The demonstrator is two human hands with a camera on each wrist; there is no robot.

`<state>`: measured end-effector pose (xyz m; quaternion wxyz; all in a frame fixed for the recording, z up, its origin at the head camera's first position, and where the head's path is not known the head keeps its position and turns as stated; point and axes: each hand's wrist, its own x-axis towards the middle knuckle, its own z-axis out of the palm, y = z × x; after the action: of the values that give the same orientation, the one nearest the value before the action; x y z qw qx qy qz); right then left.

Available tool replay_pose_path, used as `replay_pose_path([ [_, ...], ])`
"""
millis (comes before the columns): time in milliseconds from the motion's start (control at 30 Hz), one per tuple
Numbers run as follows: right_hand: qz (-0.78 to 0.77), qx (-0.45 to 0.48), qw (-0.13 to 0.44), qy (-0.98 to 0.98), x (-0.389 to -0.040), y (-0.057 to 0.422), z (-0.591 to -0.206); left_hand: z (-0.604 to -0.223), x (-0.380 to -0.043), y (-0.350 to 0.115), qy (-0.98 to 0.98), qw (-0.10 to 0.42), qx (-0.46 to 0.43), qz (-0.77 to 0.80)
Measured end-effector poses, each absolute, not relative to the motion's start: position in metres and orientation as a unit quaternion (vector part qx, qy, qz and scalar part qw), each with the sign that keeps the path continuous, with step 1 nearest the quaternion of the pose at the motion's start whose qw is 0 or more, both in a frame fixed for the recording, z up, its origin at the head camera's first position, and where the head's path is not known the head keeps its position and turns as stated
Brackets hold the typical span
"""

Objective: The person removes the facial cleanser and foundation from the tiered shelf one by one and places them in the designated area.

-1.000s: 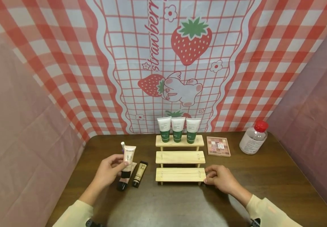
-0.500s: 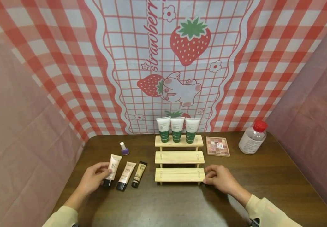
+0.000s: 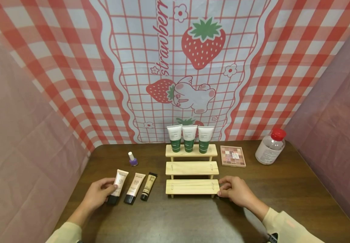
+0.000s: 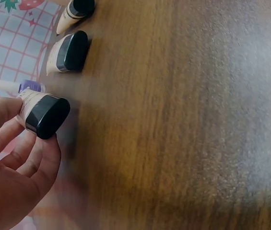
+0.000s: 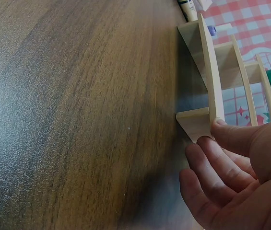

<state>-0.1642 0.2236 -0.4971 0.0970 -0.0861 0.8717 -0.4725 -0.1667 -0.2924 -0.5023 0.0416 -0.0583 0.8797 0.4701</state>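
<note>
My left hand (image 3: 97, 193) pinches a BB cream tube (image 3: 119, 184) between thumb and fingers at the left of the table. Its black cap (image 4: 52, 116) points down, close to the tabletop; whether it touches cannot be told. A second BB cream tube (image 3: 135, 185) lies to the right, then a thin gold tube with a black top (image 3: 149, 185). At the centre stands a three-step wooden display rack (image 3: 192, 187). My right hand (image 3: 235, 190) grips the right end of its lowest step, thumb on the step (image 5: 213, 91) and fingers beneath.
Three white-and-green tubes (image 3: 188, 139) stand on the rack's top step. Behind the BB tubes is a purple nail polish bottle (image 3: 133, 160). An eyeshadow palette (image 3: 233, 156) and a red-capped clear bottle (image 3: 270, 148) sit at the right, before a checked cloth backdrop (image 3: 284, 84).
My left hand has carried its BB cream tube leftward from above the second tube and lowered it toward the table. The right hand stays on the rack.
</note>
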Motion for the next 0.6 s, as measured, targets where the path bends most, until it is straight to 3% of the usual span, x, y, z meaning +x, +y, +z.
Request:
replay_pose_path([
  [600, -0.470, -0.089, 0.093, 0.873, -0.1663, 0.2229, -0.4974, -0.5027, -0.1673, -0.2933, 0.900, 0.050, -0.037, 0.432],
])
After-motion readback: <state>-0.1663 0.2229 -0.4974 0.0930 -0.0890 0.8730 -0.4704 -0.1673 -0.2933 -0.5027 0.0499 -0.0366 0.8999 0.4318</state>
